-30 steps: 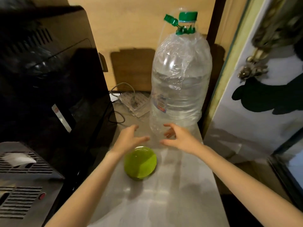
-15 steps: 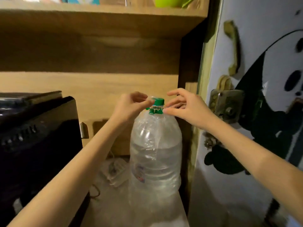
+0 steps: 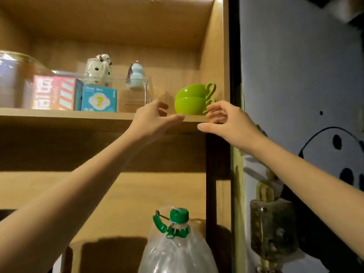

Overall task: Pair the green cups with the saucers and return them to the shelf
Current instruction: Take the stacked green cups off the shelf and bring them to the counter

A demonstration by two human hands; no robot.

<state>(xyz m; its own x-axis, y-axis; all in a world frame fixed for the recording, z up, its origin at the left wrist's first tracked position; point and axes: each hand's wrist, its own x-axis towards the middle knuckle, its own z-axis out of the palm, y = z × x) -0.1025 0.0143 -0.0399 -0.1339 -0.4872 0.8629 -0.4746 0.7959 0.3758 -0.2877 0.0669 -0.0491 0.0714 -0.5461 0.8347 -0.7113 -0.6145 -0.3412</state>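
The wooden shelf [image 3: 88,117] served as reference. Below it stood a large clear water bottle [image 3: 177,253] with a green cap. On the shelf's right end sat two green cups [image 3: 190,101], stacked one on the other, handles to the right. Left hand [image 3: 153,121] reached up left of the cups, fingers spread, empty. Right hand [image 3: 226,123] was open at the handles; contact possibly, view unclear.
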